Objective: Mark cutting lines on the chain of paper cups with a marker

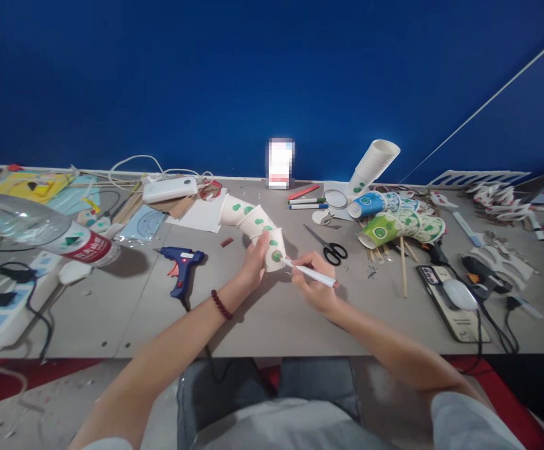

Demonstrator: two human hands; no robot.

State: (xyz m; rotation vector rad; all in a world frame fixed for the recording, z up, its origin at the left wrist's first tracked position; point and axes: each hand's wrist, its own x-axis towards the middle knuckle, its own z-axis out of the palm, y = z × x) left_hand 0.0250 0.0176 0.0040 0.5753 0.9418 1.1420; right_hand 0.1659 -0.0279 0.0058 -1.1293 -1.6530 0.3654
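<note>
My left hand [254,258] is wrapped around the near end of a curved chain of white paper cups [248,219] printed with green shapes. The chain bends away to the left, its far cup beside a white sheet of paper. Between the fingers of my right hand [316,281] is a white marker pen [316,276] with a reddish end. Its tip meets the nearest cup beside a round brown-and-green patch. A pair of black scissors [332,250] lies just beyond my right hand. Left of my left hand rests a blue glue gun [183,267].
On the right stand a tilted stack of paper cups [375,164], blue and green cup chains [384,230] and a phone [454,306] with cables. A water bottle [51,231] and a power strip [23,300] are at left. Markers [307,201] lie near the blue wall.
</note>
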